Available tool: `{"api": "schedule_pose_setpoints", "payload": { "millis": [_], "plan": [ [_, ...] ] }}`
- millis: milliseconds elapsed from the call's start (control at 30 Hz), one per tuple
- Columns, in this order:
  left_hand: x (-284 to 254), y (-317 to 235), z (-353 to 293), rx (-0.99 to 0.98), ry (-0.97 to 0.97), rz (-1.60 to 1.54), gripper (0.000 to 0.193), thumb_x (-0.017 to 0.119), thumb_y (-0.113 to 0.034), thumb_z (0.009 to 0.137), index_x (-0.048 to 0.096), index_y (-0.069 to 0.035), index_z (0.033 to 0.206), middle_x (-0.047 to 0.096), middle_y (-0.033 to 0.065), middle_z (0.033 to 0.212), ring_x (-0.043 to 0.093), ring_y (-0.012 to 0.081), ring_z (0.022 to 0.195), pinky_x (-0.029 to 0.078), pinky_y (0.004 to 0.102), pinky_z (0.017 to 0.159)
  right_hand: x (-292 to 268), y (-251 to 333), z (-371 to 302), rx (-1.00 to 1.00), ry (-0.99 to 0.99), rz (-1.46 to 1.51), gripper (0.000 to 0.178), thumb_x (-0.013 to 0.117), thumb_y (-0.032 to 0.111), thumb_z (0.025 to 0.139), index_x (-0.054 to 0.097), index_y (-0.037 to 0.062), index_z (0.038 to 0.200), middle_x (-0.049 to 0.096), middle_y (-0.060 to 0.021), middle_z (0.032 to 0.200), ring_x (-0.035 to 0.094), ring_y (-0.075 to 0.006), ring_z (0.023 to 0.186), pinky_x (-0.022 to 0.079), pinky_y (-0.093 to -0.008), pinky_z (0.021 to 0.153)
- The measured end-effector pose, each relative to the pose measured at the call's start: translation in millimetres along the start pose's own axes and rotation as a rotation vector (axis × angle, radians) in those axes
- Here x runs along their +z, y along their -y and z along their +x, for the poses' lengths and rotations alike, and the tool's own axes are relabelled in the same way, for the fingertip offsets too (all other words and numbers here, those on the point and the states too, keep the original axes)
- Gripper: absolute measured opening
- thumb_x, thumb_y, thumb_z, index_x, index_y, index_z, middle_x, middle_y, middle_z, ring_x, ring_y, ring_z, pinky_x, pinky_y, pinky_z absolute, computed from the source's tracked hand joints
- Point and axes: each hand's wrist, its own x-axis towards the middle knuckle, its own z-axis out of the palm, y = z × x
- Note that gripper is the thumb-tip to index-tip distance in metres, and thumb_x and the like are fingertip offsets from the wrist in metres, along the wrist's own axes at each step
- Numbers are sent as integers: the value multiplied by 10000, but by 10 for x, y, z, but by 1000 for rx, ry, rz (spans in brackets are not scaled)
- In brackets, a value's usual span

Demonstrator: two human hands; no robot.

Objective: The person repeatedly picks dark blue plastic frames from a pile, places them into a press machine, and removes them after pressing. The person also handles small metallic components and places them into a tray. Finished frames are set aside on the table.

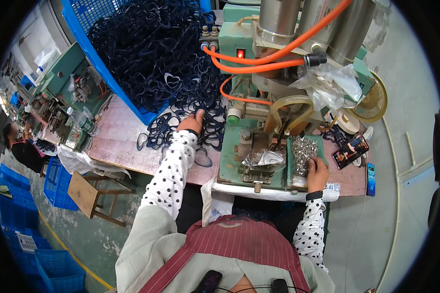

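My left hand (192,122) is down among the loose, dark blue, flat loops (173,122) heaped on the table. Its fingers look bent and drawn together, but their tips and anything between them are hidden. At the right, my right hand (318,173) has its thumb and fingertips pinched together at the edge of a pile of small shiny metal pieces (303,150). Whatever it pinches is too small to make out. Between my hands stands a green machine (237,41) with a metal fixture (259,171) low at its front, partly covered by clear plastic (266,158).
A blue crate (146,118) full of dark loops leans over the table's back left. Orange hoses (278,53) cross the machine. A phone (350,150) and a fan (374,97) are at right. A plastic bottle (82,121), a wooden stool (83,193) and blue crates (58,268) are left.
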Motion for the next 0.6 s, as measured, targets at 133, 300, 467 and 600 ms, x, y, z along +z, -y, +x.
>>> {"api": "schedule_pose_setpoints", "payload": {
  "millis": [133, 300, 467, 600],
  "plan": [
    [-643, 58, -76, 0, 174, 277, 676, 344, -607, 951, 676, -30, 1069, 659, 244, 1074, 625, 384, 1034, 470, 470, 908, 16, -61, -31, -15, -20, -12, 99, 632, 129, 876, 660, 61, 942, 680, -147, 887, 641, -350, 800, 493, -404, 722],
    [-1155, 127, -426, 91, -115, 293, 357, 578, -408, 907, 677, -69, 965, 691, 190, 890, 665, 374, 852, 515, 454, 741, 15, -31, -30, 3, -57, -23, 88, 625, 132, 888, 628, 59, 938, 679, -145, 841, 648, -343, 760, 500, -411, 675],
    [-1193, -749, -1671, 901, -453, -398, 124, 649, 0, 744, 653, -58, 854, 689, 85, 926, 647, 233, 819, 480, 337, 711, 37, -48, -41, -21, -111, -32, 92, 616, 129, 899, 639, 75, 970, 685, -140, 836, 662, -330, 753, 507, -410, 668],
    [-791, -1092, -2098, 1519, -143, -525, 419, 725, -113, 767, 613, -23, 1160, 644, 138, 1175, 648, 266, 1003, 516, 407, 909, 12, -34, -57, 169, -4, 162, 110, 621, 115, 898, 657, 80, 996, 692, -138, 869, 670, -317, 767, 514, -387, 689]
  ]
}}
